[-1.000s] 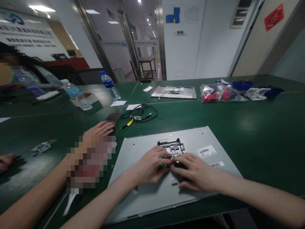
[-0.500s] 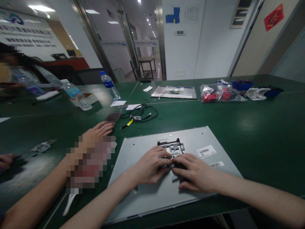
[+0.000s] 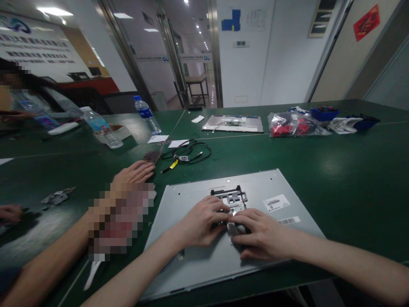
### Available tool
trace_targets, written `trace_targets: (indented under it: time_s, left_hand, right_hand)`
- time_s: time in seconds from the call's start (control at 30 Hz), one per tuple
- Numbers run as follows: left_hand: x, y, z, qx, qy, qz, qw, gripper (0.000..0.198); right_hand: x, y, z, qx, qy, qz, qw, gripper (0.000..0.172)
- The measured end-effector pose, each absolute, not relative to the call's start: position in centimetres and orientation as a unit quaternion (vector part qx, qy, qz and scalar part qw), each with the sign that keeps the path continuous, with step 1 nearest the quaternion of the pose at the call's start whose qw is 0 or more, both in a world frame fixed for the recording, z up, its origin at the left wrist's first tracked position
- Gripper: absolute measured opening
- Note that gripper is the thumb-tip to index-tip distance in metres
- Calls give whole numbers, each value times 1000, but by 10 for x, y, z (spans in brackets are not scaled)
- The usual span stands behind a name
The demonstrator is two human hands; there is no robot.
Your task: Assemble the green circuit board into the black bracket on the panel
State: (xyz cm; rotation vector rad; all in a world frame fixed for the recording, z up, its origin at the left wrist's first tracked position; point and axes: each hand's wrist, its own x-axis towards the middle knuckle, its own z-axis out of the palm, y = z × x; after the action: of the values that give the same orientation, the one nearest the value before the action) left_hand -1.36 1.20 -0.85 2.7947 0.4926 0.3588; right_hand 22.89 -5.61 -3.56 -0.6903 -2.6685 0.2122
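A grey metal panel [image 3: 198, 264] lies flat on the green table, with a dark bracket [image 3: 239, 195] and a white label [image 3: 276, 203] on its face. Over the panel's middle, just below the bracket, my left hand [image 3: 204, 221] has its fingers bent, their tips meeting at a small part. My right hand [image 3: 260, 234] is curled beside it, with a small grey piece [image 3: 234, 229] between thumb and fingers. The fingertips of both hands nearly touch. What my left fingers grip is hidden.
Another person's arm [image 3: 57, 251] and hand reach in at the left. Beyond the panel lie a black cable [image 3: 201, 160], a second panel [image 3: 233, 123], a plastic bag with red items [image 3: 295, 125] and water bottles [image 3: 147, 115]. A small metal part [image 3: 57, 197] sits left.
My right hand has shifted slightly, its fingers turning so that the grey piece shows more. My left hand has stayed nearly still. The other person's hand moved slightly.
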Motion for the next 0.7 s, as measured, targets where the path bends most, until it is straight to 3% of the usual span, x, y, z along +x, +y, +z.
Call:
trace_targets:
  time_s: [0.17, 0.37, 0.7]
  left_hand:
    - [-13, 12, -9, 965, 168, 140, 141, 24]
    - [-13, 12, -8, 966, 167, 141, 141, 31]
    - [-13, 12, -9, 968, 168, 122, 139, 20]
  right_hand:
    - [229, -58, -35, -242, -949, 71, 190, 32]
    - [228, -56, -39, -275, -935, 59, 217, 36]
    - [227, -55, -38, -301, -926, 63, 218, 38]
